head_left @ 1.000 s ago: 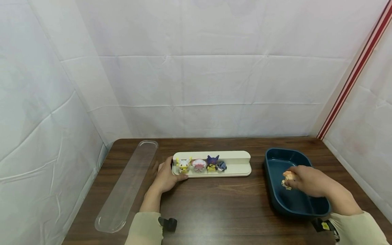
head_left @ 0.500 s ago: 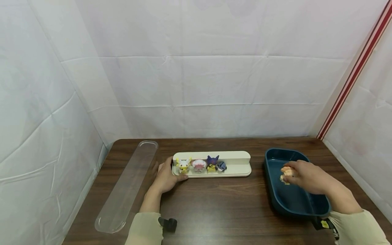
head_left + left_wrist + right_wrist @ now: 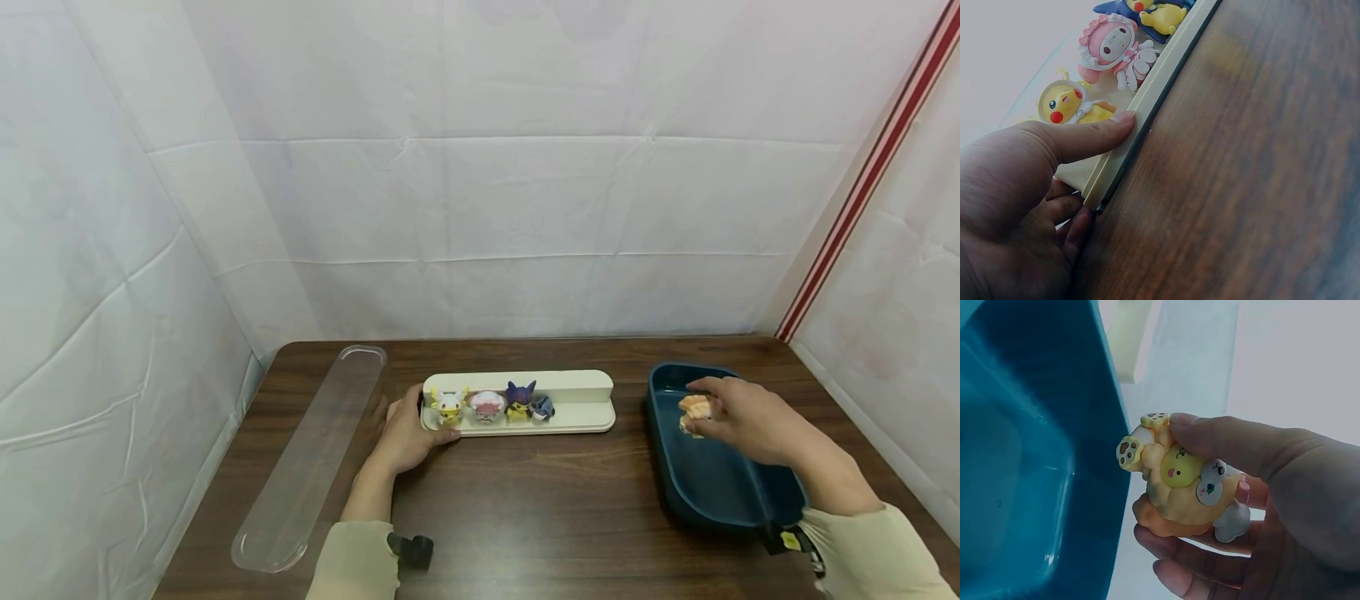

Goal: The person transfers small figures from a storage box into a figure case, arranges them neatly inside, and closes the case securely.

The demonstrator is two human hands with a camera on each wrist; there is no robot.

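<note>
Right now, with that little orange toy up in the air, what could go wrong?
The right hand pinches the orange figure only with thumb and fingertips above the blue bin, so a loose grip could let it drop back in. On the cream tray, four small figures stand close together; setting another beside them could knock one over. The left hand holds just the tray's end, so a bump might swing it.

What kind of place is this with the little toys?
Probably a small recording booth, not a home: white sheets wall in a brown wooden table. On it sit a cream tray of toy figures and a dark blue bin.
</note>
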